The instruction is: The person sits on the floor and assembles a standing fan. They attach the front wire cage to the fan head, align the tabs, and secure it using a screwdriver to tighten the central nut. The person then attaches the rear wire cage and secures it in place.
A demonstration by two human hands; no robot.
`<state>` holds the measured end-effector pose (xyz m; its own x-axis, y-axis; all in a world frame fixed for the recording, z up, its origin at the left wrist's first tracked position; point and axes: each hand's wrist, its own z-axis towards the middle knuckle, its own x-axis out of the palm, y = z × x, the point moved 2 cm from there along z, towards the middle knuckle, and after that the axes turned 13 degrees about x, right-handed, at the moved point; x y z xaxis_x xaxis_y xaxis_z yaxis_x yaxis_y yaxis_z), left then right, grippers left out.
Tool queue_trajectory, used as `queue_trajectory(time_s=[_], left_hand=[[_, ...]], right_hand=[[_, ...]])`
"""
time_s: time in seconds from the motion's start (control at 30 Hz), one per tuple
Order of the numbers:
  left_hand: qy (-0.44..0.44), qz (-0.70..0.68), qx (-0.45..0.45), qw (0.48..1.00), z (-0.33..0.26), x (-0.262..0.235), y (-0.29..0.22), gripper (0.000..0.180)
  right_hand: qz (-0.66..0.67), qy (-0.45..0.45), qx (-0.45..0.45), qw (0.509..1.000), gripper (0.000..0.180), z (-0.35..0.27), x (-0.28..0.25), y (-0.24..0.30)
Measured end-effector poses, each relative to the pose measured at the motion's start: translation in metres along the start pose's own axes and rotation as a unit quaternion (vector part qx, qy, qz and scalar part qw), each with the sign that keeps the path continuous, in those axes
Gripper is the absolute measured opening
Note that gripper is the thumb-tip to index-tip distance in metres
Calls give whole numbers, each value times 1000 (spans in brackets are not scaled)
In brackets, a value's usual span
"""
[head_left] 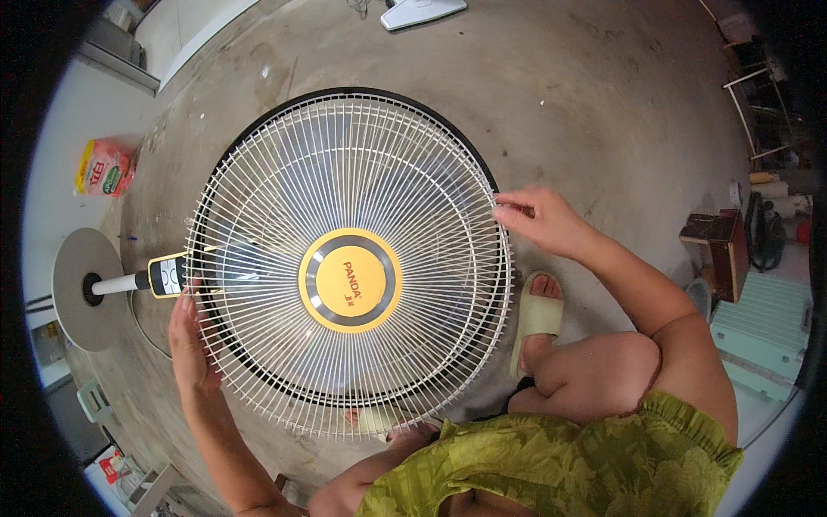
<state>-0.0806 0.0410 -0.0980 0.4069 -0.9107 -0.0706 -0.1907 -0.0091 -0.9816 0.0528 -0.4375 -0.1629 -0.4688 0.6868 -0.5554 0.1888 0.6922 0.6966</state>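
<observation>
A round white wire grille (422, 198) with a yellow center cap (349, 280) covers the head of a floor fan lying on its back. It sits shifted toward me, so the black rear rim (469, 138) shows beyond its far edge. Translucent blades (293, 345) appear dimly through the wires. My left hand (188, 349) is closed around the grille's left edge, near the fan's control panel (169, 276). At the right edge, my right hand (544, 222) pinches the rim between thumb and fingers. Some fingertips are hidden by the wires.
The fan's white pole (116, 285) and round grey base (84, 319) extend left, with a cord (142, 332) beside them. A red-and-yellow package (105, 168) stands at the left wall. On the right are a brown wooden stool (722, 250) and a pale green ridged box (758, 323).
</observation>
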Motion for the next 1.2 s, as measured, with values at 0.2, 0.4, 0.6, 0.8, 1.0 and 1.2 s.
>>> queue_trajectory(time_s=[0.2, 0.4, 0.6, 0.8, 1.0, 1.2], left_hand=[[9, -51, -17, 999, 0, 1, 5, 55], [-21, -11, -20, 1000, -1, 10, -2, 55], [-15, 8, -6, 1000, -2, 11, 0, 61], [8, -14, -2, 1000, 1, 1, 7, 70], [59, -30, 14, 998, 4, 0, 7, 76], [52, -45, 12, 998, 0, 0, 5, 66]], right_hand=[[167, 65, 106, 978, 42, 19, -2, -19], [233, 156, 37, 959, 41, 24, 5, -31], [233, 142, 33, 962, 39, 16, 0, -26], [210, 153, 66, 963, 38, 20, -9, -17], [171, 140, 50, 974, 36, 32, -10, -25], [188, 124, 63, 972, 34, 22, -16, 2]])
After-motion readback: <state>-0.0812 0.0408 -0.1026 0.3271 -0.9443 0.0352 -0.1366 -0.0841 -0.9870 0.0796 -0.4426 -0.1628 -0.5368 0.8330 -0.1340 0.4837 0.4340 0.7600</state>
